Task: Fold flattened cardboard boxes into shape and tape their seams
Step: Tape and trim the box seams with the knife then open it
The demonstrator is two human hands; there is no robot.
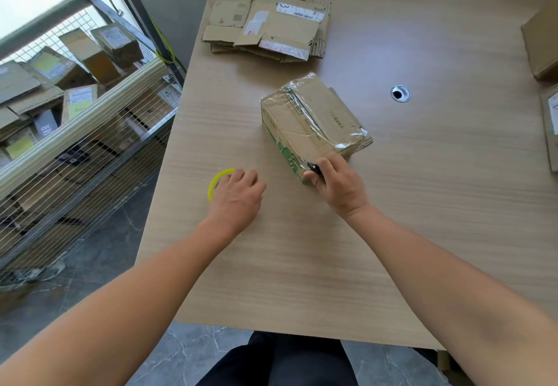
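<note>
A folded cardboard box (311, 123) with green print and shiny clear tape along its top seam lies in the middle of the wooden table (422, 204). My right hand (336, 185) grips a small dark cutter (315, 170) against the box's near corner. My left hand (238, 195) lies over a yellow tape roll (216, 182) on the table, left of the box; its fingers curl round the roll's far side. A stack of flattened boxes (267, 28) lies at the table's far side.
A wire cage cart (75, 120) full of cardboard boxes stands left of the table. More boxes (543, 50) sit at the right edge. A round cable hole (400, 93) is right of the box. My dark-trousered legs show below the near table edge.
</note>
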